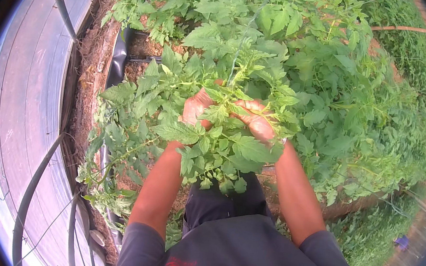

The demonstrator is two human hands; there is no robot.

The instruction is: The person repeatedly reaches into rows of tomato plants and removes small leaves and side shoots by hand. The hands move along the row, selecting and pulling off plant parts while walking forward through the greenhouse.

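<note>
Both hands are among the upper shoots of a tomato plant (217,113), at a green twine (243,38) that runs up from the stem. My left hand (197,107), in a thin translucent glove, is on the left of the stem; leaves hide its fingertips. On the right of the stem my right hand (256,118), gloved too, has curled fingers close to the shoot. Foliage covers what either hand grips, if anything. Broad tomato leaves (250,149) hang over both wrists and in front of my dark trousers.
Dense tomato plants (320,86) stand ahead and to the right. At left are black plastic mulch (119,59), bare soil (91,60), a plastic greenhouse wall (30,73) and dark curved pipes (30,199). More crop rows (366,237) lie at the far right.
</note>
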